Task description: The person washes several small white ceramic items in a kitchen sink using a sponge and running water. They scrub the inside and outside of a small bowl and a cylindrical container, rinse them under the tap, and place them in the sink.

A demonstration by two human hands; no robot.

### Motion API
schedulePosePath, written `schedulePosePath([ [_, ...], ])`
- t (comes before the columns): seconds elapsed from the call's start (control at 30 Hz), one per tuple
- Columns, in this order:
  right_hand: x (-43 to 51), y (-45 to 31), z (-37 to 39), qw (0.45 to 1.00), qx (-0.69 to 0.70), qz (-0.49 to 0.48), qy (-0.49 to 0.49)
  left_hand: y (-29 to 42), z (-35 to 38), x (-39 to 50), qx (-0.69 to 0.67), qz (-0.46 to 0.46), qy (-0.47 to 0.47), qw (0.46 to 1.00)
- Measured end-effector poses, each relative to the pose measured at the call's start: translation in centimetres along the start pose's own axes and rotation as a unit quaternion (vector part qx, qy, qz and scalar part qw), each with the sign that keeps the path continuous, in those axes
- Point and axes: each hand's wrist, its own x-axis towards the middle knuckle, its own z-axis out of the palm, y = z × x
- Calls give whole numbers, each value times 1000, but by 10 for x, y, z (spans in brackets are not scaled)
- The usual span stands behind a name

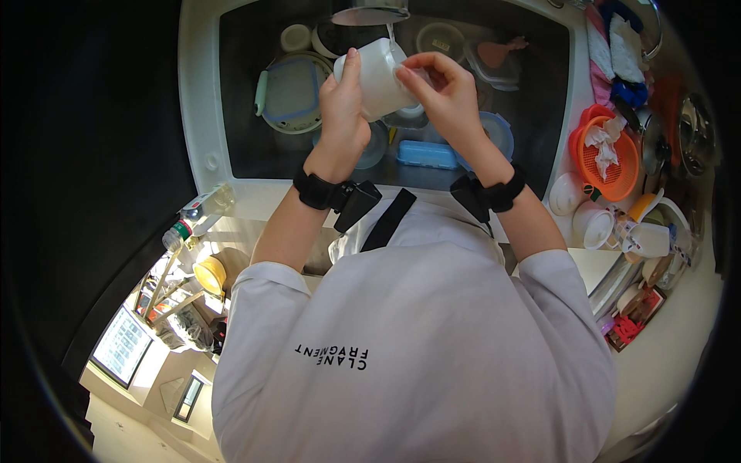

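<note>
My left hand (pixel 345 104) grips a white plastic jar-like container (pixel 375 75) from its left side, thumb on top. The container is tilted, with its mouth towards the right. My right hand (pixel 448 95) has thumb and forefinger on the rim of the mouth; its other fingers are curled and partly hidden. A thin water stream (pixel 391 36) falls from the metal faucet (pixel 370 13) at the container's mouth. Both hands are above a dark sink basin (pixel 249 156). Below them lie a blue plastic case (pixel 427 155), a round blue-rimmed lid (pixel 499 134) and clear plastic lids.
At the basin's left lies a pan with a green handle (pixel 261 95) under a blue-edged lid (pixel 292 87). A pink rice paddle (pixel 495 53) rests on a clear container at the right. An orange strainer (pixel 613 168) and cups crowd the right counter. A plastic bottle (pixel 197 214) lies left.
</note>
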Motion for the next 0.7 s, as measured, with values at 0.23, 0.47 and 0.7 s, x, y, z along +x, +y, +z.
schedulePosePath([
  [0.23, 6, 6, 5, 999, -28, 7, -19, -9, -13, 10, -43, -28, 11, 999],
  [0.47, -13, 17, -20, 991, -95, -66, -60, -27, -34, 26, -127, -134, -48, 982],
  [0.7, 5, 50, -44, 993, -90, -43, -61, -3, -25, 28, -171, -196, 1, 966],
])
